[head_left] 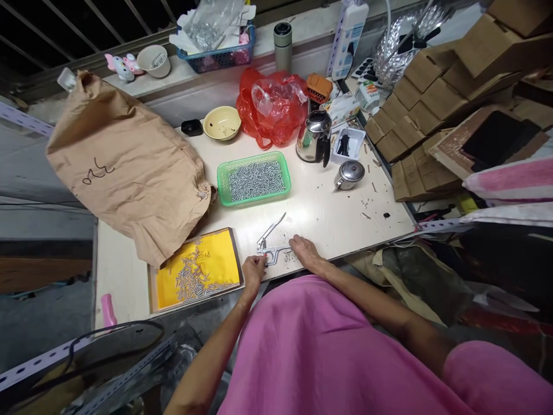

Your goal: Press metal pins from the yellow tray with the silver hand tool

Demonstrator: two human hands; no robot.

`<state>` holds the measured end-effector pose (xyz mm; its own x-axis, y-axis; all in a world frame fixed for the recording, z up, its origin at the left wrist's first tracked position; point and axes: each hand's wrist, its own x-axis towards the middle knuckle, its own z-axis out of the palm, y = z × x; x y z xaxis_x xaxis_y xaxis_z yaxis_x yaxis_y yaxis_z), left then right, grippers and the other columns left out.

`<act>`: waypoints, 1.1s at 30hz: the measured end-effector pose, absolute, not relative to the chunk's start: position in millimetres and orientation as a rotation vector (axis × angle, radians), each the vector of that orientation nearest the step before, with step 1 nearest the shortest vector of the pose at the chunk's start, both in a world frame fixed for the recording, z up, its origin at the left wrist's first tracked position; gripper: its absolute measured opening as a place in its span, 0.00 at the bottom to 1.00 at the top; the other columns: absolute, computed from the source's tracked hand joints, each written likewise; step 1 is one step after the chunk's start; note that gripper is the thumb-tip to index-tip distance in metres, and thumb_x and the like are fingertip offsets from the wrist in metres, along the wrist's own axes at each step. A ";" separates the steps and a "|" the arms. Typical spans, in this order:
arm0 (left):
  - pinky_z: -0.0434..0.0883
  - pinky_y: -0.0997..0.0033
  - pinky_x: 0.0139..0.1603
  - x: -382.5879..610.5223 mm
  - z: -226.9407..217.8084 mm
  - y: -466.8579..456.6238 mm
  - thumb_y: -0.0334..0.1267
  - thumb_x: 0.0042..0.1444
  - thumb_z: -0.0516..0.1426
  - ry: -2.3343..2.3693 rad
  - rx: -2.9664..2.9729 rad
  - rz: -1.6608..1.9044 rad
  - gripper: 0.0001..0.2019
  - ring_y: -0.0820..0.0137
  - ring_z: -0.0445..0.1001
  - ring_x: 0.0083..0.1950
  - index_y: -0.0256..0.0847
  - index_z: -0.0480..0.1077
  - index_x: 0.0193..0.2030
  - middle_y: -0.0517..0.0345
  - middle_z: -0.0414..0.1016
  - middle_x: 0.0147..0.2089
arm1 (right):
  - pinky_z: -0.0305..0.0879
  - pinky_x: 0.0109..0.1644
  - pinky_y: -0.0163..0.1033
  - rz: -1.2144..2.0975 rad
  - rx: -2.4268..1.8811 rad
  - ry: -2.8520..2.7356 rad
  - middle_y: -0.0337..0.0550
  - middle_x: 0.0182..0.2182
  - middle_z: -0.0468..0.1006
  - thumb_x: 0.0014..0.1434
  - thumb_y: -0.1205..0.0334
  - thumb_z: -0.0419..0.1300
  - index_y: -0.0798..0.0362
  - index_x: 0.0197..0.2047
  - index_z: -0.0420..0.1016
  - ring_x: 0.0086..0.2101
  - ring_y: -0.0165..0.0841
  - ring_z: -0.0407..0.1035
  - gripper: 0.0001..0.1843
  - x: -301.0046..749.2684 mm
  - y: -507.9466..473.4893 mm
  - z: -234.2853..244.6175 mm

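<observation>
At the table's front edge lies a small metal lever tool [276, 252] with a looped frame and a long raised arm [273, 226]. My left hand [254, 271] is at its left end, fingers pinched together beside a small red part; what they hold is too small to make out. My right hand [305, 252] has its fingers curled over the right end of the tool's frame. To the left, a yellow-lined tray [224, 253] carries many loose metal pins [190, 282]. Beyond the tool stands a green basket [254, 200] full of short metal pins [258, 178].
A large brown paper bag [129, 167] leans over the tray's back corner. Behind the basket are a cream bowl [222, 123], a red plastic bag [272, 109] and a steel kettle [314, 138]. A lidded metal cup [349, 174] stands right; cardboard boxes [419, 109] are stacked beyond.
</observation>
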<state>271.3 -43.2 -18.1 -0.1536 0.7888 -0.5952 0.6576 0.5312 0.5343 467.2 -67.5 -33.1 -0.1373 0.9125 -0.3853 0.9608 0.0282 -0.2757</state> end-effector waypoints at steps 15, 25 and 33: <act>0.73 0.77 0.24 262.5 -31.4 -30.1 0.39 0.46 0.64 1.804 0.971 0.166 0.09 0.75 0.71 0.20 0.34 0.74 0.25 0.61 0.70 0.17 | 0.61 0.38 0.38 -0.700 2.048 2.185 0.51 0.43 0.74 0.61 0.78 0.49 0.54 0.44 0.72 0.39 0.37 0.68 0.16 466.1 -71.8 -31.4; 0.73 0.76 0.24 257.0 -41.2 -27.1 0.37 0.44 0.65 1.733 0.950 0.103 0.09 0.77 0.67 0.17 0.33 0.73 0.23 0.64 0.66 0.15 | 0.64 0.42 0.40 -0.734 2.046 2.153 0.53 0.47 0.73 0.62 0.73 0.52 0.55 0.47 0.72 0.43 0.40 0.68 0.12 465.4 -69.5 -27.0; 0.74 0.76 0.25 257.9 -39.3 -31.7 0.36 0.46 0.64 1.722 0.953 0.075 0.08 0.77 0.67 0.17 0.32 0.74 0.26 0.64 0.66 0.15 | 0.43 0.65 0.61 -0.739 1.768 2.501 0.59 0.69 0.46 0.43 0.57 0.74 0.53 0.68 0.52 0.67 0.53 0.34 0.54 482.6 -22.4 -30.5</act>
